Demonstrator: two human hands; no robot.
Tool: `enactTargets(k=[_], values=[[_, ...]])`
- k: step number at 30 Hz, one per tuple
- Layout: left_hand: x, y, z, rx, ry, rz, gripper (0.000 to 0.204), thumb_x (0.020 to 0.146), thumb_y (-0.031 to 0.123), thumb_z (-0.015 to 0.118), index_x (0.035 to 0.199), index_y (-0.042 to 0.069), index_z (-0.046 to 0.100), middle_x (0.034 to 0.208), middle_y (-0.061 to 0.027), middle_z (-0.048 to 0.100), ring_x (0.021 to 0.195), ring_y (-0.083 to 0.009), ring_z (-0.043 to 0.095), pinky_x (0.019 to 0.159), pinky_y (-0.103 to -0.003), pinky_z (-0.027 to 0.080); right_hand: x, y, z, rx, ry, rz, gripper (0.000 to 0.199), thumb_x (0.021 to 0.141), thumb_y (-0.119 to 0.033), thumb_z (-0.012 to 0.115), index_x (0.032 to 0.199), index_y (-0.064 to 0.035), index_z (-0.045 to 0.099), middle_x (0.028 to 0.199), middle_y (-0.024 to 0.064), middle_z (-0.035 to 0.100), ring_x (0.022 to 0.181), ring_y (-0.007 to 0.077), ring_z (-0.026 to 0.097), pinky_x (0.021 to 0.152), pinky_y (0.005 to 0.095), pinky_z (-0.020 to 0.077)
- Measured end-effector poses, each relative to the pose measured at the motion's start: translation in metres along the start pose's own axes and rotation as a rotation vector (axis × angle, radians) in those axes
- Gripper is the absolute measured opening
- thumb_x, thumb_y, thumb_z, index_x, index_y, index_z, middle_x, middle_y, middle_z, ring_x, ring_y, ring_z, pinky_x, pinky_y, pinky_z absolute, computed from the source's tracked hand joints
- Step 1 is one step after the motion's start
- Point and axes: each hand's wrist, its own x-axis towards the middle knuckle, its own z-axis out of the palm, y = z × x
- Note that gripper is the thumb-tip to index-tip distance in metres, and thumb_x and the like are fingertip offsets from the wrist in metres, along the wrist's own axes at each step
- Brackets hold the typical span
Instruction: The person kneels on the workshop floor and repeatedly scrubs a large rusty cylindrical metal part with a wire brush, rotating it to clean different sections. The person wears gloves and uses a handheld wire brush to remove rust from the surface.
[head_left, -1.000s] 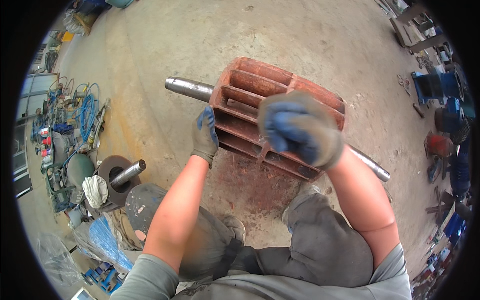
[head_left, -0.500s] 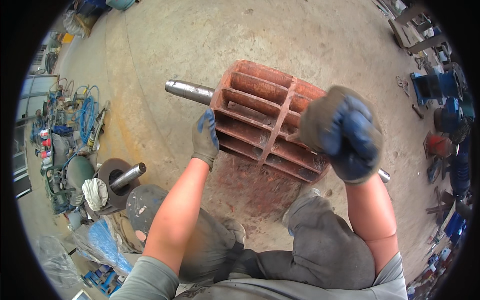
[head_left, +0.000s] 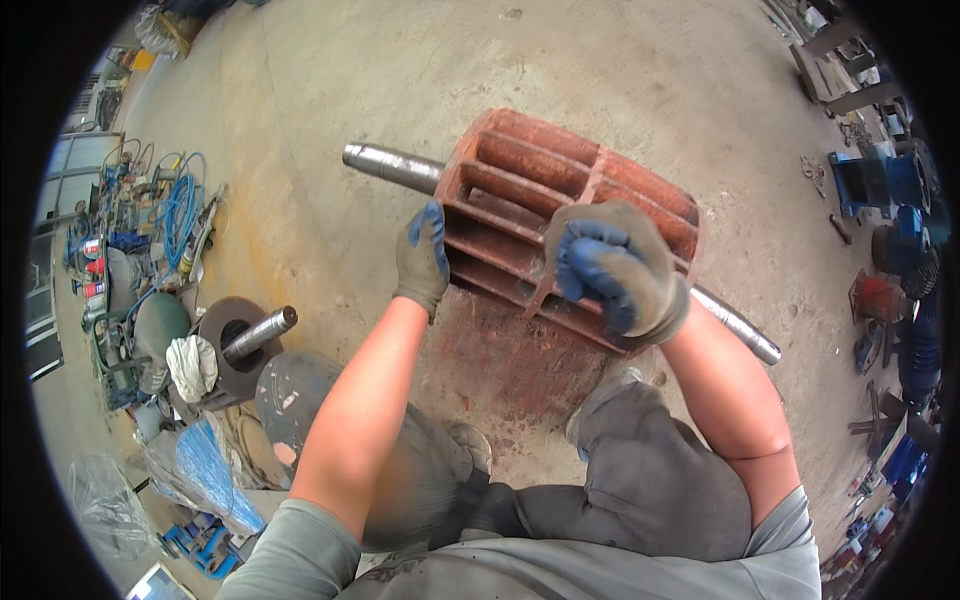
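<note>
Before me on the floor lies a rusty red vaned rotor (head_left: 535, 262), with deep slots between its blades and a bright steel shaft (head_left: 395, 168) sticking out at both ends. My left hand (head_left: 424, 255), in a grey-and-blue work glove, grips the rotor's left end edge. Over the right half of the blades is my right hand (head_left: 615, 270), gloved alike, its fingers curled into a fist. Whatever that fist may hold is hidden by the glove.
At left stand a dark steel ring with a shaft (head_left: 262, 335), a white rag (head_left: 192, 367), a blue coiled hose (head_left: 178, 210) and plastic sheeting (head_left: 210, 475). Blue machine parts (head_left: 880, 185) line the right side. Reddish debris (head_left: 500, 365) covers concrete near my feet.
My right fist has moved left and inward over the rotor, uncovering the right shaft end. The left hand keeps its place on the rotor's edge. The view has shifted slightly.
</note>
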Motion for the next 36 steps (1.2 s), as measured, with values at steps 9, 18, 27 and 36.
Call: enactTargets(k=[9,18,27,36], values=[[0.008,0.016,0.002,0.044,-0.048,-0.088,0.062,0.116,0.051,0.058,0.115,-0.01,0.073,0.103,0.0031,0.069,0.097,-0.0088,0.055,0.092,-0.029,0.05,-0.001,0.018,-0.003,-0.053,0.021,-0.019,0.037,0.101,-0.03,0.052,0.081,-0.0015,0.064,0.072,0.006,0.062,0.06,0.013,0.055,0.056,0.0298,0.0438],[0.005,0.015,0.003,0.06,-0.003,-0.016,0.059,0.116,0.05,0.059,0.108,-0.007,0.071,0.092,0.0041,0.062,0.09,-0.009,0.052,0.086,-0.029,0.049,-0.003,0.013,-0.002,-0.092,0.006,0.032,0.039,0.101,-0.032,0.051,0.079,-0.0019,0.063,0.071,0.0064,0.064,0.062,0.0149,0.058,0.059,0.03,0.0464],[0.005,0.007,0.001,0.069,-0.03,-0.043,0.05,0.115,0.046,0.062,0.097,0.0,0.067,0.089,0.009,0.054,0.083,-0.0067,0.044,0.074,-0.027,0.043,-0.004,0.021,0.001,0.024,0.131,0.027,0.039,0.103,-0.027,0.05,0.079,0.0006,0.063,0.068,0.0066,0.058,0.057,0.0154,0.053,0.054,0.0324,0.0415],[0.005,0.004,0.0,-0.039,-0.034,-0.093,0.05,0.115,0.043,0.063,0.116,-0.006,0.074,0.103,0.0056,0.069,0.092,-0.0081,0.058,0.087,-0.029,0.051,-0.01,0.019,-0.002,-0.048,0.063,0.065,0.042,0.099,-0.038,0.054,0.078,-0.0023,0.061,0.07,0.0058,0.062,0.059,0.0125,0.053,0.057,0.0285,0.0416]])
